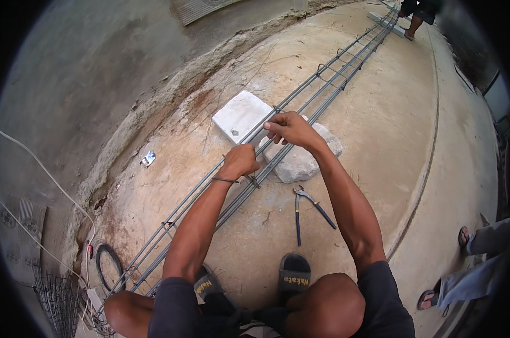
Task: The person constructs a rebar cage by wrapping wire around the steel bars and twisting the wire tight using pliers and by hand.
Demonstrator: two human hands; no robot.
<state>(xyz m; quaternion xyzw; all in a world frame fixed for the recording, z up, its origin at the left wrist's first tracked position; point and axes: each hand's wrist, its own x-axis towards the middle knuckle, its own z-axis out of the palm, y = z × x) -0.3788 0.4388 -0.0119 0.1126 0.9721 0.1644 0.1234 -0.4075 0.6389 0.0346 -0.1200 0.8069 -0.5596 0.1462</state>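
Note:
A long steel rebar cage (339, 74) runs diagonally from lower left to upper right over two white blocks (238, 115) (300, 166). My left hand (241, 160) is closed on the cage at a cross tie, a dark band on its wrist. Farther up the cage, my right hand (289, 129) has its fingers curled together just above the bars by another tie; what they hold is too small to make out. Below the blocks, pliers (298, 208) with dark handles lie spread on the concrete.
A person (415, 22) stands at the cage's far end; another's sandalled feet (427, 298) are at right. A cable (41, 169), black wire coil (108, 265) and rebar bundle (52, 298) lie left, beside a rough concrete ledge (114, 146). A small silver object (148, 159) lies nearby.

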